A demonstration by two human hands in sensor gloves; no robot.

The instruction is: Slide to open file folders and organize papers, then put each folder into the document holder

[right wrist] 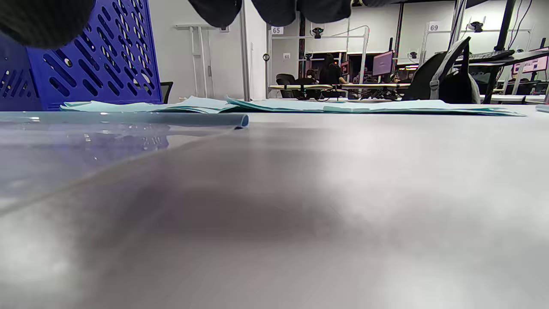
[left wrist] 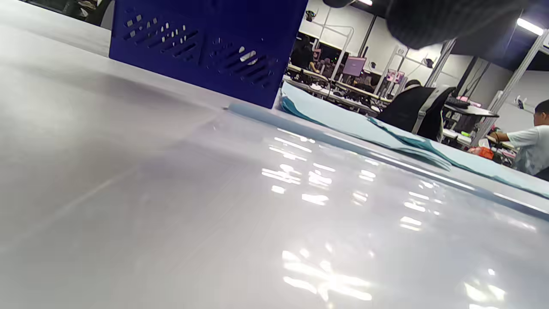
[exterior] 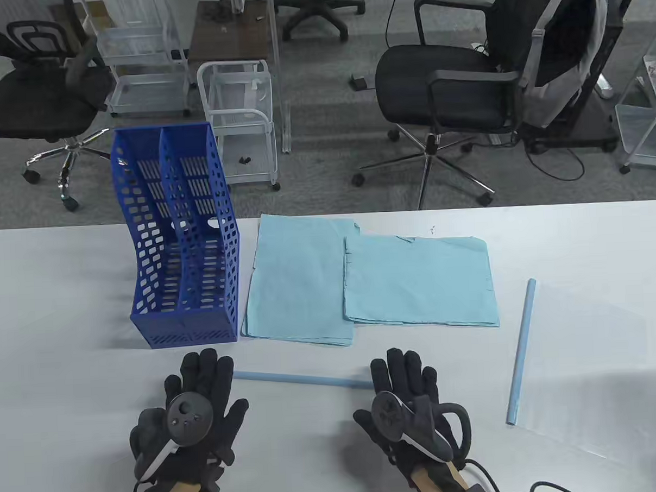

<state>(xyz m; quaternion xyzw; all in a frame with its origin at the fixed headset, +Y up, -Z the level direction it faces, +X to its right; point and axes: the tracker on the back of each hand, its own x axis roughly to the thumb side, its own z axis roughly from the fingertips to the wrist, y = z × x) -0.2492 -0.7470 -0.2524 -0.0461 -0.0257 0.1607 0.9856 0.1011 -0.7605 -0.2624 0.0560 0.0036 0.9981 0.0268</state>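
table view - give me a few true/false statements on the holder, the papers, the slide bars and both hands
1. The blue document holder stands upright with nothing in its slots. True.
2. The two stacks of light blue papers lie apart without touching. False: the right stack overlaps the left one.
3. The left hand grips a paper. False: it rests flat on the table, fingers straight, holding nothing.
4. One light blue slide bar lies on the table between the two hands. True.
5. The second slide bar sits inside the holder. False: it lies on the table right of the papers.
6. The right hand lies flat with fingers straight. True.
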